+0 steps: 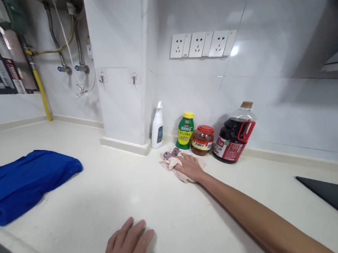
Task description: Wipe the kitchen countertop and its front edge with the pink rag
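My right hand (189,166) reaches far forward and presses a pale pink cloth (184,176) onto the white countertop (164,219). The cloth is bunched around the fingers, and part of it has a greyish-purple pattern. Just behind it stand a green bottle with a yellow cap (184,131) and a red-lidded jar (202,140). Near the front edge, my left hand (128,245) holds nothing; its fingers are spread a little, low over the counter.
A white spray bottle (157,127) stands by the wall pillar (123,106). A large dark sauce jug (233,135) with a red handle is right of the jar. Blue fabric (30,180) lies at left, a black panel (333,196) at right. Sockets (199,45) line the wall.
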`<state>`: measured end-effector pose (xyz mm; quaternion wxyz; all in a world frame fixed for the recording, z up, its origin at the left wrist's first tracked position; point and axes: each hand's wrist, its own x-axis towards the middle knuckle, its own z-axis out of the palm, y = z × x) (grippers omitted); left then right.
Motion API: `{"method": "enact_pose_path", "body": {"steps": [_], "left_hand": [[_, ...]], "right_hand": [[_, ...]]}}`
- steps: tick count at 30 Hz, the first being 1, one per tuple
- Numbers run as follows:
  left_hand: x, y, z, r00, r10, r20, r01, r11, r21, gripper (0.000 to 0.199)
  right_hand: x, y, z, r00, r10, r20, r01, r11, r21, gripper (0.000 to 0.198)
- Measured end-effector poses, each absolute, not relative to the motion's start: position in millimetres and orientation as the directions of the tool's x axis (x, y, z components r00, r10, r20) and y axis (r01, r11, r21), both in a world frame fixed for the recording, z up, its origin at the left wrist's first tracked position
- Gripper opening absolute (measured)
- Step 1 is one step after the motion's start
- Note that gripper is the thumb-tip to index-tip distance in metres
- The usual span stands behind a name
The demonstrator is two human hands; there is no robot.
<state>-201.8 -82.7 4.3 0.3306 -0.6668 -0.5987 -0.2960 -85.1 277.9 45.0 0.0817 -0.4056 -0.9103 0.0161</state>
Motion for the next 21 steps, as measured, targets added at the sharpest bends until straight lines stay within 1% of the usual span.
{"method": "enact_pose_path", "body": {"steps": [5, 9, 14, 16, 19, 20, 21], "left_hand": [[-197, -89, 2, -0.001, 0.580, 0.814, 0.997, -0.061, 0.045, 0.032], [-194, -92, 1, -0.073, 0.575, 0.815, 0.993, -0.034, 0.113, 0.034], [-194, -92, -3, -0.186, 0.583, 0.791, 0.978, 0.035, 0.205, 0.036], [-194, -93, -2, -0.212, 0.589, 0.780, 0.972, 0.041, 0.233, 0.035], [-193, -93, 6, -0.217, 0.600, 0.770, 0.968, 0.031, 0.249, 0.031], [-193, -94, 8, -0.220, 0.603, 0.767, 0.967, 0.031, 0.253, 0.030], [-192, -94, 11, -0.225, 0.605, 0.764, 0.966, 0.034, 0.257, 0.029]], "right_hand": [[-148, 245, 52, -0.711, 0.686, 0.155, 0.671, 0.727, -0.143, 0.060], [-178, 204, 52, -0.795, 0.589, 0.144, 0.570, 0.807, -0.155, 0.056], [-192, 153, 55, -0.845, 0.521, 0.124, 0.499, 0.850, -0.168, 0.063], [-189, 135, 54, -0.886, 0.448, 0.119, 0.425, 0.888, -0.177, 0.061], [-174, 116, 50, -0.953, 0.260, 0.157, 0.224, 0.951, -0.214, 0.056], [-166, 114, 48, -0.961, 0.213, 0.176, 0.171, 0.959, -0.226, 0.054], [-158, 115, 47, -0.963, 0.192, 0.190, 0.145, 0.961, -0.236, 0.052]]}}
